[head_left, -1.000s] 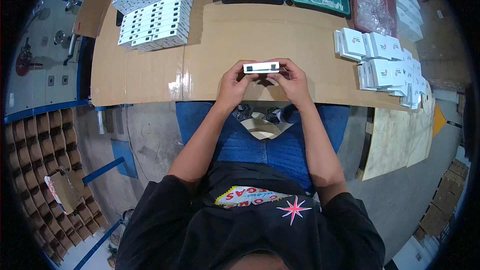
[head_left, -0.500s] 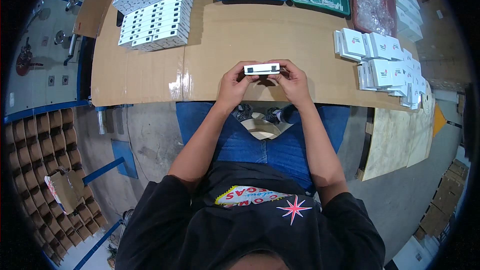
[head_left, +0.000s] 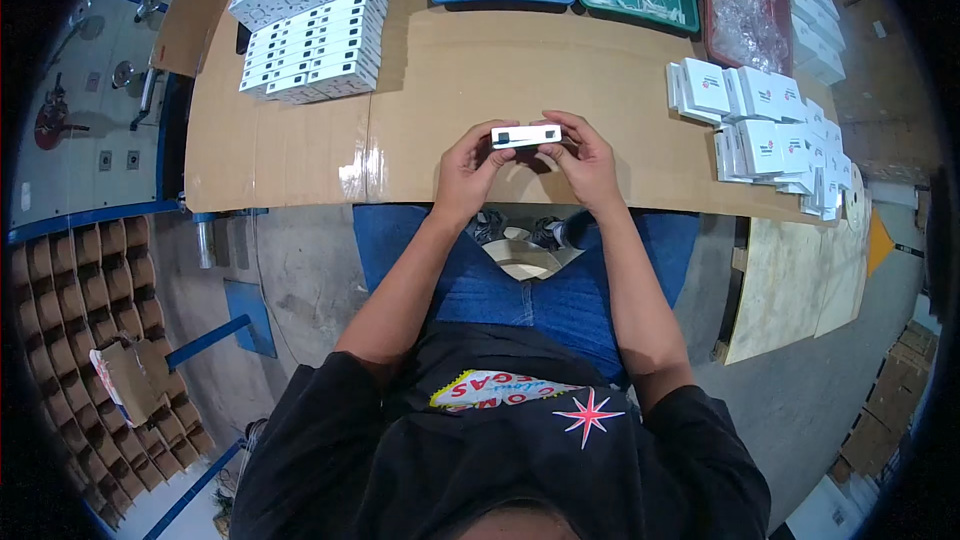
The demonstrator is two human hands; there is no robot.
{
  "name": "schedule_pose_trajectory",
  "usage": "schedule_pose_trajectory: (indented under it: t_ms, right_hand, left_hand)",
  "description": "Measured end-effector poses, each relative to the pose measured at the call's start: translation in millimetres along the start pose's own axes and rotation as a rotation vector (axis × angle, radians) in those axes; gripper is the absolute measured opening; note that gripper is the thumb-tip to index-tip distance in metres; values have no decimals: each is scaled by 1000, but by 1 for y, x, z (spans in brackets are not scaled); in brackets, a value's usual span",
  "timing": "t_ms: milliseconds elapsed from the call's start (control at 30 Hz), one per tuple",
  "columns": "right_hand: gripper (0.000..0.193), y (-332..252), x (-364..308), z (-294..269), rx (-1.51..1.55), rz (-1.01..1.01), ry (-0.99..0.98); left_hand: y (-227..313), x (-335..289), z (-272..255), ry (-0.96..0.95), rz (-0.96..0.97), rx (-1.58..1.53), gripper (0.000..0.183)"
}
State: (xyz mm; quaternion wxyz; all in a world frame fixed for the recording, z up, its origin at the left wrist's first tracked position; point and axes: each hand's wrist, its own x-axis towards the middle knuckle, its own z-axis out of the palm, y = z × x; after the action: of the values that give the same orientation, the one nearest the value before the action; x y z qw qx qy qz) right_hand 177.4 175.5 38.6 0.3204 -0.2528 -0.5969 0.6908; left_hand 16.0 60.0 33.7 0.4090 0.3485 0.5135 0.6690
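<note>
A small flat white box (head_left: 526,137) is held between my two hands above the near edge of the cardboard-covered table. Its narrow side faces up and shows dark square patches near both ends. My left hand (head_left: 466,172) grips the left end, thumb on the near side and fingers behind. At the other end my right hand (head_left: 588,168) pinches it the same way. The far face of the box is hidden.
A tall stack of white boxes (head_left: 318,40) with dark squares stands at the back left. Blue (head_left: 500,5) and green (head_left: 640,16) trays hold small white pieces. Beside them, a red tray (head_left: 712,40) holds clear plastic pieces. White printed packets (head_left: 765,147) are piled at the right.
The white box has tilted slightly in my hands, its right end a little higher. My right fingers have shifted a little along it.
</note>
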Motion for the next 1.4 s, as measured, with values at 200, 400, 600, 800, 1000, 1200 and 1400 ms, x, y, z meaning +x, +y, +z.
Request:
schedule_pose_trajectory:
  t_ms: [200, 400, 600, 800, 1000, 1200, 1400]
  right_hand:
    - [31, 1, -1, -2, -23, 6, -35]
    - [30, 0, 0, -2, -43, 21, -40]
    - [29, 8, 0, -3, -13, 23, -31]
    - [30, 2, 0, -1, -17, 28, -15]
    - [30, 2, 1, 0, -37, 6, -8]
    - [27, 21, 3, -9, -28, 58, -50]
    - [25, 12, 2, -4, -40, 80, -20]
  left_hand:
    - [-2, 0, -2, 3, -13, -36, 28]
    - [-8, 2, -3, 25, 9, -31, 27]
    - [-11, 1, -5, 44, 28, 59, 30]
    - [9, 4, 9, 153, 14, 118, 37]
    - [-9, 5, -5, 34, 75, 443, 29]
    - [-14, 7, -7, 33, 76, 399, 24]
    - [-2, 6, 2, 93, 143, 426, 24]
